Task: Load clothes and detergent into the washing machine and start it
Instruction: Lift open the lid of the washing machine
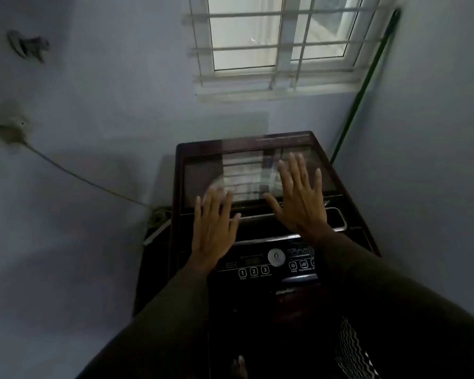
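Observation:
A dark top-loading washing machine (350, 242) stands in the room's corner below me. Its glass lid (200, 176) lies flat and closed, and the window is mirrored in it. My left hand (214, 228) hovers palm down over the lid's front left edge, fingers spread, holding nothing. My right hand (298, 198) is spread flat over the lid's right half, also empty. Nearest me is the control panel (260, 265), with round numbered buttons and a silver dial. No clothes or detergent are visible.
A barred window (279, 42) sits in the wall above the machine. A green pole (364, 86) leans in the right corner. A cable (80, 176) runs from a wall socket (14, 129) down to the machine's left side. My foot (240, 366) shows at the bottom.

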The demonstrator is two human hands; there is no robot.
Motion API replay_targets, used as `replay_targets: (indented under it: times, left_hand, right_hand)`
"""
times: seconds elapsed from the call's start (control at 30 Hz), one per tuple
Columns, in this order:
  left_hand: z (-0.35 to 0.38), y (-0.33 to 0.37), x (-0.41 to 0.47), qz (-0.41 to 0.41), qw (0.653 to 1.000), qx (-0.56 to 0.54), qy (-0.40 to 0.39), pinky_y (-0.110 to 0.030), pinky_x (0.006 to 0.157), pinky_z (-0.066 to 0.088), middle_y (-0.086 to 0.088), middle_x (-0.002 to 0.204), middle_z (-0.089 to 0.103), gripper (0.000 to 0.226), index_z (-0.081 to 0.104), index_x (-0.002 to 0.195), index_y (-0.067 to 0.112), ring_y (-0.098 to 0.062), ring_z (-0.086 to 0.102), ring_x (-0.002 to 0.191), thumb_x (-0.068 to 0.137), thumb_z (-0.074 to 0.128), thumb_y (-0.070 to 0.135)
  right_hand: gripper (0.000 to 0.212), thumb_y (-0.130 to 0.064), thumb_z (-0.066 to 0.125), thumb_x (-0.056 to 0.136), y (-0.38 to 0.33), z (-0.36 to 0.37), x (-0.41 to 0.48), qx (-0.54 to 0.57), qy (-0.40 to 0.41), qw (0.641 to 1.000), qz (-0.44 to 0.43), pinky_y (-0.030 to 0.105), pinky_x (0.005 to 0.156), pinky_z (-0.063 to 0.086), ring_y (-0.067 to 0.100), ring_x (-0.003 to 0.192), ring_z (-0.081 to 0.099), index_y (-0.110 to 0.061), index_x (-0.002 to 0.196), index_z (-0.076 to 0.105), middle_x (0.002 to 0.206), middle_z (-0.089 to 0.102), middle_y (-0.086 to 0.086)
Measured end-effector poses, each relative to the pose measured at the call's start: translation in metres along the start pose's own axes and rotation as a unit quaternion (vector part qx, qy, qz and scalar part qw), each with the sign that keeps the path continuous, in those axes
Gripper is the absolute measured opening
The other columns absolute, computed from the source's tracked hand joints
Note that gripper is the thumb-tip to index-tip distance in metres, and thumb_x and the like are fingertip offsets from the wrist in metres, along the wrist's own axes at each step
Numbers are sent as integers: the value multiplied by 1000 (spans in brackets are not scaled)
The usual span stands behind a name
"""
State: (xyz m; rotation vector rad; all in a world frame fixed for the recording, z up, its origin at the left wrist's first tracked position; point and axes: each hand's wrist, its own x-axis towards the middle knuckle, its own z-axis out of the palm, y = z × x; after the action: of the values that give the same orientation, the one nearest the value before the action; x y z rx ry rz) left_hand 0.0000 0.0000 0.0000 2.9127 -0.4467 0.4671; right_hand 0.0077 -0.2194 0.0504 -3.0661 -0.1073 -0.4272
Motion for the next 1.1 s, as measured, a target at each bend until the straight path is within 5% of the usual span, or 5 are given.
replay_targets:
  times: [0.3,0.47,0.77,0.93,1.1]
  left_hand:
    - [44,22,-25,-13,995,-44,-92,-54,113,36,-11,142,55,59,51,142,12,-30,48,135,98,34,48]
    - [50,25,-21,-38,994,-59,-88,-50,118,27,-9,137,56,64,49,143,15,-28,48,133,97,31,55]
    - [30,29,-15,-27,987,-43,-150,-47,121,22,-6,138,47,110,37,150,21,-24,43,132,66,41,92]
    - [28,32,-19,-26,992,-20,-122,-48,119,27,-12,144,47,94,40,149,18,-30,41,138,81,36,82]
    - [21,38,-38,8,999,27,37,-57,117,27,-11,153,43,55,44,147,15,-29,36,145,101,40,46]
  right_hand:
    - [81,-69,20,94,14,46,-37,0,-141,990,-12,60,116,21,27,152,5,-17,155,20,164,11,10]
    - [77,-70,20,93,28,56,-40,26,-172,984,-33,52,112,32,29,133,44,-15,142,46,142,51,11]
    - [75,-74,41,85,45,57,-23,93,-188,975,-70,43,106,38,28,117,50,-16,132,52,123,57,10]
    - [61,-61,57,84,41,44,-9,134,-205,969,-36,39,96,42,30,112,48,-13,122,57,117,57,14]
    - [58,-66,54,79,38,17,12,191,-175,966,3,37,87,45,28,102,53,-14,103,64,102,62,10]
